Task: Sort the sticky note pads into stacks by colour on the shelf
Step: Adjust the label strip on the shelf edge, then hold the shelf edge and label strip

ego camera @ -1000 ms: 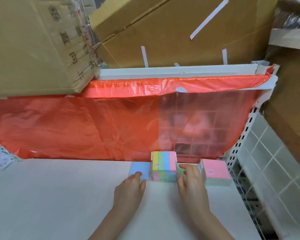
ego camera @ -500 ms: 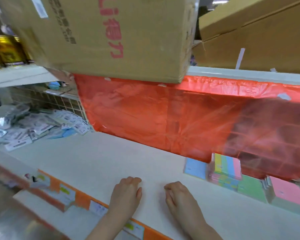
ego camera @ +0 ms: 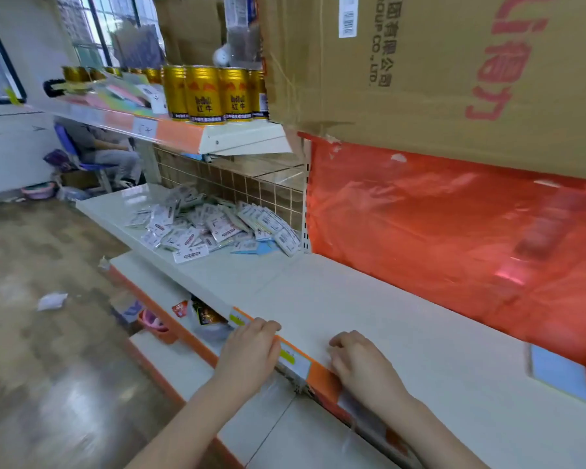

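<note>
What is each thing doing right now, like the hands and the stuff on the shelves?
left hand: empty, fingers curled over the shelf's front edge
right hand: empty, resting on the shelf edge
blue pad: flat on the shelf, untouched
gold cans: upright in a row
small packets: heaped loosely
cardboard box: closed

Your left hand (ego camera: pixel 249 346) reaches forward, palm down, its fingers (ego camera: pixel 268 325) loosely curled and holding nothing. Your right hand (ego camera: pixel 361 363) lies beside it, well apart, palm down too, fingers bent and empty. Both forearms are bare and stretched forward.
</note>
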The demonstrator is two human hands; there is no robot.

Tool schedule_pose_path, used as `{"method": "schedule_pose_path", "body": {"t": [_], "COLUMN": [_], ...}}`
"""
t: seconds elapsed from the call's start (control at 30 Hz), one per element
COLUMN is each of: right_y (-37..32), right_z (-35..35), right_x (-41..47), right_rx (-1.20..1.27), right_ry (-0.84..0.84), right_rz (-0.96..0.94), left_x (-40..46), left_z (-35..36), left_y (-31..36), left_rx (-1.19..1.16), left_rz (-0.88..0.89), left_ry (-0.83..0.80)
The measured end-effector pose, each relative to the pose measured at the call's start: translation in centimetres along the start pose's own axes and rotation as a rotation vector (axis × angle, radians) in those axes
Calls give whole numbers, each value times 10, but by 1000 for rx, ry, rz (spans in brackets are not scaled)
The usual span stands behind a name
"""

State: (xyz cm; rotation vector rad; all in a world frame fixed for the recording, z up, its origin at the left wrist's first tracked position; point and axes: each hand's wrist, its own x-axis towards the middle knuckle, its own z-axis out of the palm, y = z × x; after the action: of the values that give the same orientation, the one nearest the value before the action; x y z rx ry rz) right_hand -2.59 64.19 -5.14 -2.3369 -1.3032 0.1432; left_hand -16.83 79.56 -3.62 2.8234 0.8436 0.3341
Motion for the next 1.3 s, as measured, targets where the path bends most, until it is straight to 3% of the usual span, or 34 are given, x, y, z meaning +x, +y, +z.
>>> {"method": "schedule_pose_path", "body": {"t": [0.37,0.83,1.2,1.3], "right_y": [-80,-152,-183,-188], "right_z": [45,112,165,183], "right_x": [99,276,363,378], "right_rx": [-17,13,-18,30], "right_ry": [-73,-185,-212,-198], "right_rz": [-151,-391,-479,-452], "left_x": [22,132,219,240], "left_z": [-20,-49,-31,-29], "left_y": [-95,-216,-306,-329], "left_rx": [11,109,83,82], "left_rz": [-123,-307,-232,-145], "left_ry": [37,6,-6,-108]}}
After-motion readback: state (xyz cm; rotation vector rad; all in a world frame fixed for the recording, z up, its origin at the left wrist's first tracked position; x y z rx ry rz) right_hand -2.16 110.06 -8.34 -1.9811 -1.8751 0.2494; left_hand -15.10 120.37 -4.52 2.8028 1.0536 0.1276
